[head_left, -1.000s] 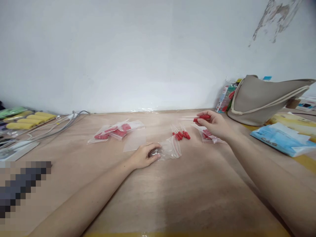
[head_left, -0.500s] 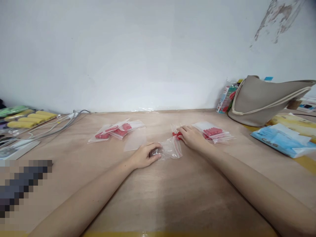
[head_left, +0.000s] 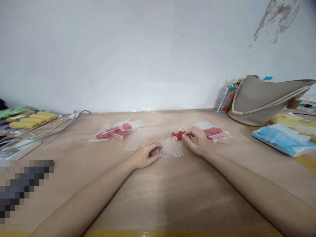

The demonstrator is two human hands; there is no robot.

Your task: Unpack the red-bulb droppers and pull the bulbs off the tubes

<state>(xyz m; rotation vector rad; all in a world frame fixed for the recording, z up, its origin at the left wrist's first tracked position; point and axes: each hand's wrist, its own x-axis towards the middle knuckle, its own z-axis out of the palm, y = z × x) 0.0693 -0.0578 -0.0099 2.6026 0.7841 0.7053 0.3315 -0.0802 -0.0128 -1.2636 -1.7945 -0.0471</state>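
Note:
My left hand lies curled on the closed end of a small clear zip bag with a red seal, pinning it flat to the wooden table. My right hand is closed in a pinch on a cluster of small red-capped pieces with clear stems, just beyond the bag's mouth. A filled bag of red pieces lies to the right of that hand.
More filled bags of red pieces and an empty clear bag lie left of centre. A grey tote bag and blue packets stand at the right. Cables and yellow items are at the far left.
My right hand left the filled bag at the right, came leftward to the loose red pieces, and now pinches them. My left hand has stayed on the zip bag.

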